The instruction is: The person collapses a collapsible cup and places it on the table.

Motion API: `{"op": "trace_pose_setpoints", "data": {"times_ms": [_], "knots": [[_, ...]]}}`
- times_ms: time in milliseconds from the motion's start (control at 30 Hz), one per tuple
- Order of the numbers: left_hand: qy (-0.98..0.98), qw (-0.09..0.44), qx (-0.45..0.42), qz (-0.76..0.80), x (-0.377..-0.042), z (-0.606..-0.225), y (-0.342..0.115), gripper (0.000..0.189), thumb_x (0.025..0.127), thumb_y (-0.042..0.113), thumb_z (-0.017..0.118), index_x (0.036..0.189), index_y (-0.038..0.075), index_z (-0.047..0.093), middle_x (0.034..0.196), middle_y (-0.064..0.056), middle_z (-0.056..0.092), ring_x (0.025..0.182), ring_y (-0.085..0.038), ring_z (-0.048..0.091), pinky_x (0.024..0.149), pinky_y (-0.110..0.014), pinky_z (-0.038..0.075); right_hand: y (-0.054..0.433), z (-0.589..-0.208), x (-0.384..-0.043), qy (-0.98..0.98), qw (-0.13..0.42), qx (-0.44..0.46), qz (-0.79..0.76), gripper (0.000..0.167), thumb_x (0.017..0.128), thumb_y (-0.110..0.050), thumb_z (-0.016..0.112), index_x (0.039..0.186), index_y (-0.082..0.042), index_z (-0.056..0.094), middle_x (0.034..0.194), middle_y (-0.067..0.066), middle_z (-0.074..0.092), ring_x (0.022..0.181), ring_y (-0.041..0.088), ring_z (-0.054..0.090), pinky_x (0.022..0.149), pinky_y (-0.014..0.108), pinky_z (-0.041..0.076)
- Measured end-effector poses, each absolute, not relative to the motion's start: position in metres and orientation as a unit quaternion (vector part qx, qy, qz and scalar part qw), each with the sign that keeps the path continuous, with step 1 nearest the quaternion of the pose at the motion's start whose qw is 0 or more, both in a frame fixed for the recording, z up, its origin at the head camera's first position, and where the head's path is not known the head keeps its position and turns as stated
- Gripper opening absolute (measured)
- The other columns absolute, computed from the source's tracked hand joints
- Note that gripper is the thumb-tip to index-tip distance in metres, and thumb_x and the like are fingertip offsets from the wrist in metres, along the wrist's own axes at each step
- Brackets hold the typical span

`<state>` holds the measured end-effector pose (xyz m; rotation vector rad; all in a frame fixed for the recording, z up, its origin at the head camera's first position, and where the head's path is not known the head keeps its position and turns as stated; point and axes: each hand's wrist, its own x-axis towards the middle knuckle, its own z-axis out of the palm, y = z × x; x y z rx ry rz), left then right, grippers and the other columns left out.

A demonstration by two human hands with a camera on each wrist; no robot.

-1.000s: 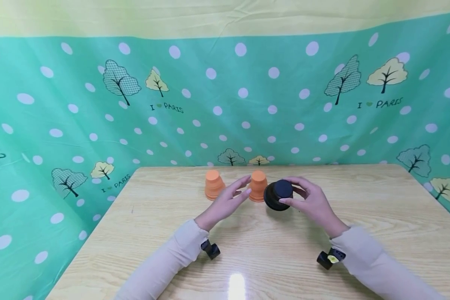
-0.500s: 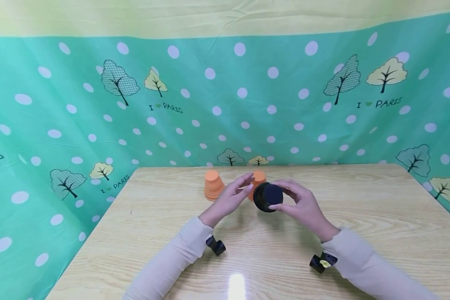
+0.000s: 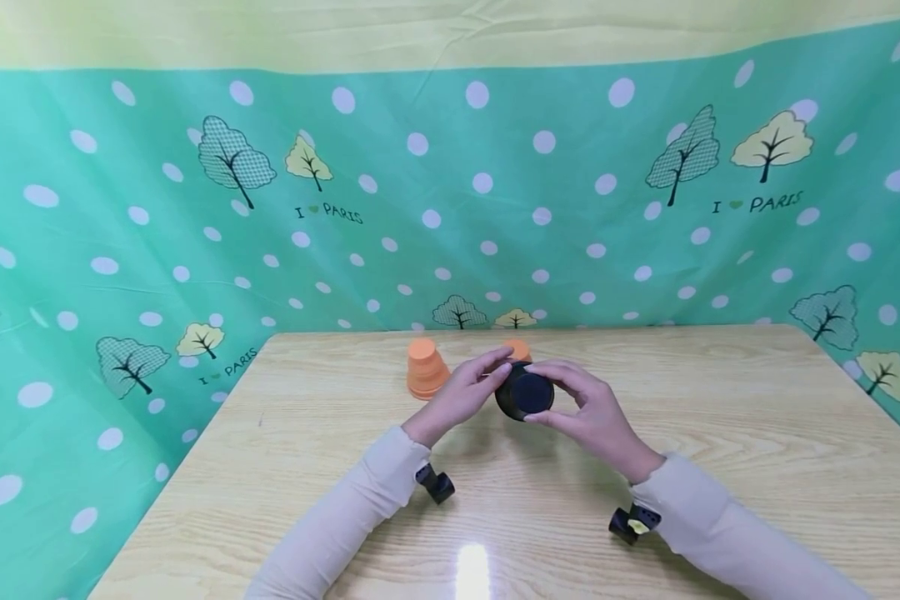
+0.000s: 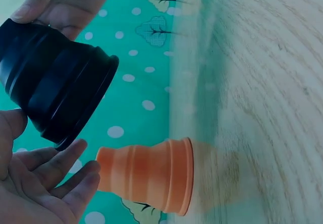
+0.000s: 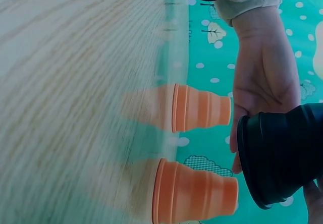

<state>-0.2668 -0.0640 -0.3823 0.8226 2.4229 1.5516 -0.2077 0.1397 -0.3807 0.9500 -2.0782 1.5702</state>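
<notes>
My right hand (image 3: pixel 588 412) pinches a black stepped cup (image 3: pixel 528 396) near its narrow end, thumb on one side and fingers on the other. The cup is raised above the table and tilted, its wide rim towards my left hand (image 3: pixel 457 400). In the left wrist view, the left fingers (image 4: pixel 60 171) stretch out loosely by the black cup's rim, and the thumb is right at its wall. Two orange stepped cups stand mouth down behind the hands: one on the left (image 3: pixel 425 371), the other (image 3: pixel 520 348) partly hidden by the black cup.
The wooden table (image 3: pixel 330 467) runs back to a green dotted curtain (image 3: pixel 390 167) with printed trees. A small black camera is strapped on each wrist. Both orange cups (image 5: pixel 202 108) appear again in the right wrist view.
The right hand has carried the black cup leftwards, in front of the right orange cup and up to the left hand. The left hand has shifted slightly right.
</notes>
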Motion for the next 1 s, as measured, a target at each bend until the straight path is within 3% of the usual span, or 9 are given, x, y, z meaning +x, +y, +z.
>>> {"op": "trace_pose_setpoints", "data": {"times_ms": [333, 667, 1000], "knots": [[0.804, 0.080, 0.284, 0.517, -0.2706, -0.3788, -0.0637, 0.036, 0.101, 0.024, 0.046, 0.130, 0.006, 0.056, 0.128, -0.008, 0.059, 0.117, -0.016, 0.055, 0.098, -0.033, 0.044, 0.1382, -0.3823, -0.2111, -0.744, 0.174, 0.343, 0.547, 0.055, 0.070, 0.004, 0.079, 0.121, -0.002, 0.061, 0.121, 0.014, 0.059, 0.117, 0.008, 0.052, 0.097, 0.020, 0.043], [0.787, 0.109, 0.269, 0.545, -0.2707, -0.3778, -0.0617, 0.030, 0.098, 0.014, 0.051, 0.125, 0.002, 0.058, 0.115, -0.014, 0.064, 0.092, -0.015, 0.062, 0.076, -0.026, 0.054, 0.1359, -0.3861, -0.2111, -0.759, 0.184, 0.349, 0.518, 0.054, 0.068, 0.001, 0.081, 0.118, -0.002, 0.062, 0.121, 0.017, 0.060, 0.119, 0.004, 0.049, 0.099, 0.017, 0.040], [0.743, 0.157, 0.265, 0.594, -0.2715, -0.3792, -0.0652, 0.031, 0.100, 0.010, 0.046, 0.127, -0.004, 0.052, 0.117, -0.021, 0.060, 0.098, -0.019, 0.062, 0.079, -0.031, 0.055, 0.1369, -0.3878, -0.2129, -0.764, 0.161, 0.358, 0.512, 0.059, 0.070, 0.000, 0.080, 0.124, -0.004, 0.058, 0.127, 0.015, 0.056, 0.123, 0.005, 0.046, 0.101, 0.018, 0.038]]}}
